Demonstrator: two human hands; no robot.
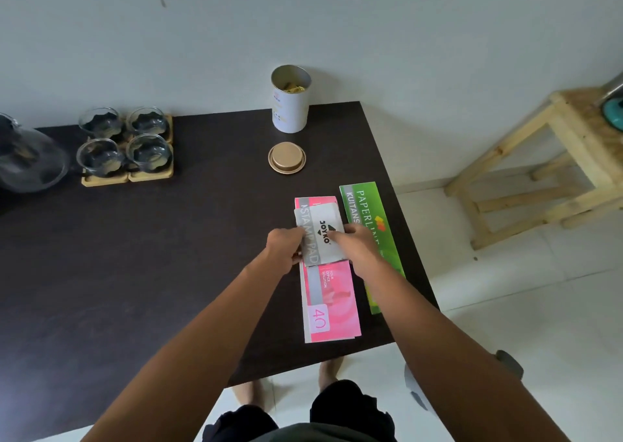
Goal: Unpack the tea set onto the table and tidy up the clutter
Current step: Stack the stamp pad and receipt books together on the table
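Note:
Both my hands hold a grey stamp pad box point(320, 221) over a pink receipt book point(332, 301) on the dark table point(151, 256). My left hand point(285, 249) grips the box's left edge. At its right edge, my right hand point(357, 244) pinches it with fingers on its top. A green receipt book point(371, 205) lies just right of the pink one. At the far left stand several glass cups point(124, 141) on wooden coasters point(104, 178), next to a glass teapot point(28, 158).
An open white tin canister point(290, 104) stands at the table's far edge, its gold lid point(287, 158) lying in front of it. A wooden stool point(546, 168) stands on the tiled floor to the right. The table's right edge runs close to the green book.

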